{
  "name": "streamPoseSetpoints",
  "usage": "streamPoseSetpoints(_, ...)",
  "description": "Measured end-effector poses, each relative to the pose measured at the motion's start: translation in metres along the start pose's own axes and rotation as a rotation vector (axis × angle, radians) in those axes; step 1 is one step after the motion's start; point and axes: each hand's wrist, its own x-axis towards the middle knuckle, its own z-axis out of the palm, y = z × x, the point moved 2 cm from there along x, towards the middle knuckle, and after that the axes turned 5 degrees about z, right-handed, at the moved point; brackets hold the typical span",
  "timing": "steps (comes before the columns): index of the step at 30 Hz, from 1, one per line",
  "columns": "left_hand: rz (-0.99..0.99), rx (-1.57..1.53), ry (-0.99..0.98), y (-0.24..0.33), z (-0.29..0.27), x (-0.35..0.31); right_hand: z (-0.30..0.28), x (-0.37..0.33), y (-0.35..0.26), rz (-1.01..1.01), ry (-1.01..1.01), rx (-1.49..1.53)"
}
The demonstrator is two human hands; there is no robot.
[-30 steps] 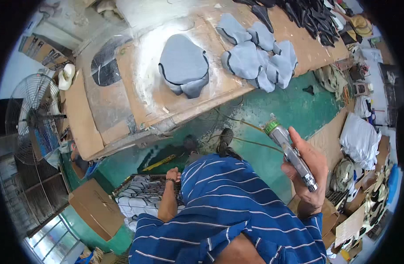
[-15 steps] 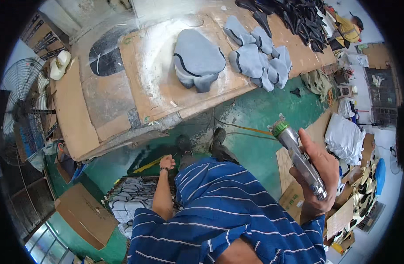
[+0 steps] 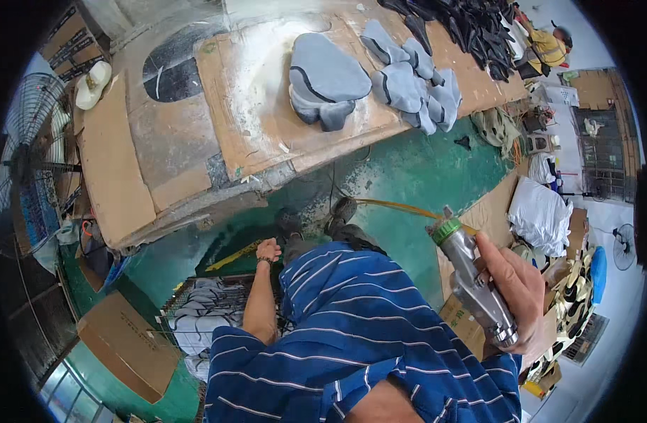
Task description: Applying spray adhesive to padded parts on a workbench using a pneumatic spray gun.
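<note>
My right hand (image 3: 519, 292) is raised at the right and wrapped around a metal spray gun (image 3: 469, 275) with a green ring near its nozzle, which points up and forward. My left hand (image 3: 268, 250), with a bracelet at the wrist, hangs low by my thigh, fingers curled and nothing visible in them. On the bench ahead lies a large grey bicycle-saddle-shaped piece (image 3: 328, 69) with black edging, over smaller lobes. To its right is a group of smaller grey saddle-shaped pieces (image 3: 399, 88), overlapping each other.
The cardboard-covered workbench (image 3: 182, 134) carries white residue. Black saddle-shaped parts (image 3: 471, 32) are piled at its far right, near another person (image 3: 549, 51). A yellow hose (image 3: 397, 206) runs toward the gun. A wire basket of grey pieces (image 3: 204, 310) and a carton (image 3: 130, 345) stand left.
The view has shifted slightly, so the bench and its pieces sit a little higher. The spray gun is slightly lower and turned a little in my right hand. My left hand keeps its place.
</note>
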Motion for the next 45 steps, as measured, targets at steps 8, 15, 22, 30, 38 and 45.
streamPoseSetpoints(8,-0.029,0.009,-0.019,0.009,-0.003,-0.009,0.012,-0.027,0.015,0.138,-0.003,0.135)
streamPoseSetpoints(15,0.014,-0.023,0.023,0.018,0.003,-0.005,0.022,-0.03,0.005,0.069,-0.032,0.164)
streamPoseSetpoints(22,0.003,0.017,0.004,0.013,0.007,-0.001,0.017,-0.049,0.022,0.077,-0.144,0.135)
streamPoseSetpoints(30,-0.045,0.03,-0.011,0.012,0.021,-0.006,0.013,-0.059,0.073,0.162,-0.041,0.264)
streamPoseSetpoints(38,0.606,-0.173,0.148,0.127,0.065,-0.033,-0.011,-0.067,0.18,0.252,-0.015,0.418)
streamPoseSetpoints(45,1.222,0.067,0.508,0.352,0.109,-0.136,-0.019,-0.062,0.262,0.275,0.001,0.53)
